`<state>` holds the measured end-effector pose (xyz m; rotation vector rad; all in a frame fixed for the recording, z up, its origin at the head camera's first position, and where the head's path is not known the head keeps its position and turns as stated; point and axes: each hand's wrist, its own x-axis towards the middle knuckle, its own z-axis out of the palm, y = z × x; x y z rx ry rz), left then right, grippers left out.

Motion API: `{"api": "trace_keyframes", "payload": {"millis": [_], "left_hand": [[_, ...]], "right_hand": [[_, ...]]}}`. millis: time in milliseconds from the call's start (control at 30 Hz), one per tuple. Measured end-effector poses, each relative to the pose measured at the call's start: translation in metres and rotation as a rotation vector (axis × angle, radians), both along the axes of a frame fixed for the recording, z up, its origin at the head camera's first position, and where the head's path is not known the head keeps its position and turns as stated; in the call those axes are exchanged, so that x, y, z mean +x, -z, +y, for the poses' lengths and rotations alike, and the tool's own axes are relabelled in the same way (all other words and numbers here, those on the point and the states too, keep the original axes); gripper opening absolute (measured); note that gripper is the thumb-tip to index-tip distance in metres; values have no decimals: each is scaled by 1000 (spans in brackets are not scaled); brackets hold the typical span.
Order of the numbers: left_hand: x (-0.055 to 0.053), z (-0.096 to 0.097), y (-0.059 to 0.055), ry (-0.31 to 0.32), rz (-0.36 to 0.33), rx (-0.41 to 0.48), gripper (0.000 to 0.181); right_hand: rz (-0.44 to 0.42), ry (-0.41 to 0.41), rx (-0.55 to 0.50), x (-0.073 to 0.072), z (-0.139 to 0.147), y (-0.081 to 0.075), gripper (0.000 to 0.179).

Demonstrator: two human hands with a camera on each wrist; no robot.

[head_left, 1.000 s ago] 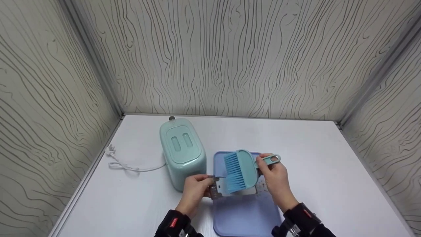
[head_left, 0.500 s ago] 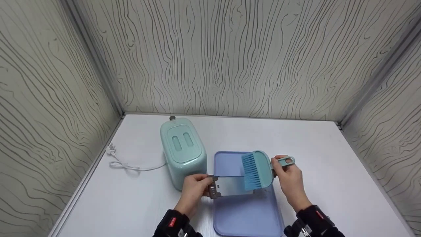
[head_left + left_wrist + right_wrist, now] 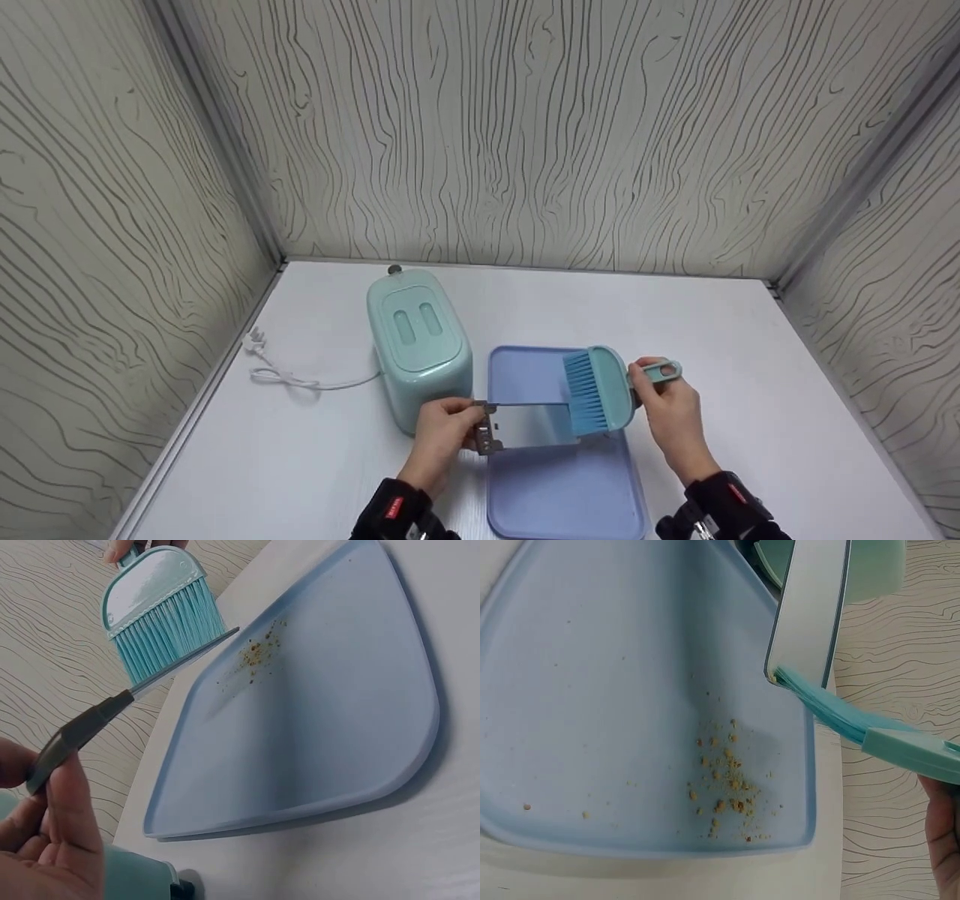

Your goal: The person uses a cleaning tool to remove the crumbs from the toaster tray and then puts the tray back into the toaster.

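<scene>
My left hand (image 3: 441, 436) pinches the dark end of a flat metal crumb tray (image 3: 531, 425), which is raised above a blue tray (image 3: 564, 495). In my right hand (image 3: 671, 420) is the handle of a light-green brush (image 3: 613, 387) with blue bristles. Those bristles (image 3: 829, 711) bend against the crumb tray's free end, as the right wrist view shows, with a few bits at their tips. Below, brown crumbs (image 3: 727, 784) lie scattered on the blue tray, mostly in one patch. The head view hides most of this patch behind the brush and crumb tray.
A mint-green toaster (image 3: 421, 330) with a lid over its top stands left of the blue tray, close to my left hand. Its white cord (image 3: 315, 386) and plug (image 3: 253, 341) lie on the white table (image 3: 300, 465). Patterned panels (image 3: 480, 135) enclose the back and sides.
My right hand has drawn the brush rightward along the crumb tray to its free end, uncovering more of the metal surface. My left hand and the crumb tray have stayed nearly still.
</scene>
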<state>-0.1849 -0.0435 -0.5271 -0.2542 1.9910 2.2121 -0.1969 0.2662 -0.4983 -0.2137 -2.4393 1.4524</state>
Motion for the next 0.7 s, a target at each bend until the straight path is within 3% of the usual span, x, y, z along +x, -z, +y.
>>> {"api": "trace_keyframes", "payload": {"millis": [333,700], "left_hand": [[0,0,-4,-9,20,-29,24],[-1,2,-6,-21,-10,7,21]], "right_hand": [[7,3,8,1,6,2,32],[20,34,35,4,10,2,33]]}}
